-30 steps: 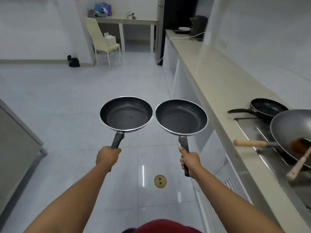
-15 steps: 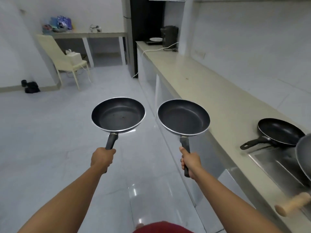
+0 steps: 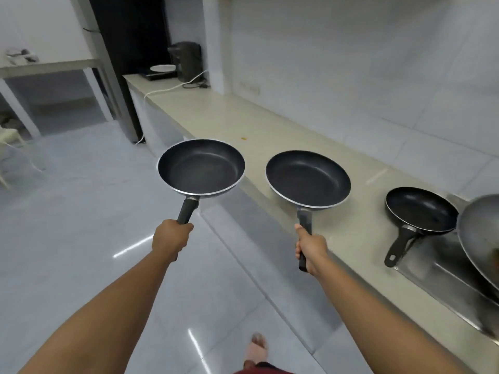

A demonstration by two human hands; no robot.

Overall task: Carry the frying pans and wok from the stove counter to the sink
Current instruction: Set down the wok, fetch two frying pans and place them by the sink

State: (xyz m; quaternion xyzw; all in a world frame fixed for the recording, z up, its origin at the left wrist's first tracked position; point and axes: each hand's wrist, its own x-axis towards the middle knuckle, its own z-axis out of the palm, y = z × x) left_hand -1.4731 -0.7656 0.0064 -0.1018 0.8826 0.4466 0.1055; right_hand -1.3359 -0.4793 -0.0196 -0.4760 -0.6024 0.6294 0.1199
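Note:
My left hand (image 3: 170, 238) grips the black handle of a dark non-stick frying pan (image 3: 201, 168), held level over the floor by the counter's edge. My right hand (image 3: 310, 246) holds the handle of a second, matching frying pan (image 3: 307, 178) above the beige counter (image 3: 243, 114). A third, smaller black frying pan (image 3: 420, 209) rests on the counter at the right, its handle pointing toward me. Beside it, at the frame's right edge, part of a grey wok (image 3: 479, 233) sits on the steel stove top (image 3: 442, 279). No sink is in view.
A dark kettle (image 3: 186, 60), a white plate on a black slab (image 3: 162, 68) and a white cable lie at the counter's far end beside a tall black fridge (image 3: 129, 36). A table (image 3: 48, 66) and a chair (image 3: 10, 147) stand far left. Tiled floor spreads left; my foot (image 3: 258, 346) shows below.
My view has swung right toward the counter. The two held pans have spread apart, the right one now over the countertop. The third pan and wok sit closer to centre.

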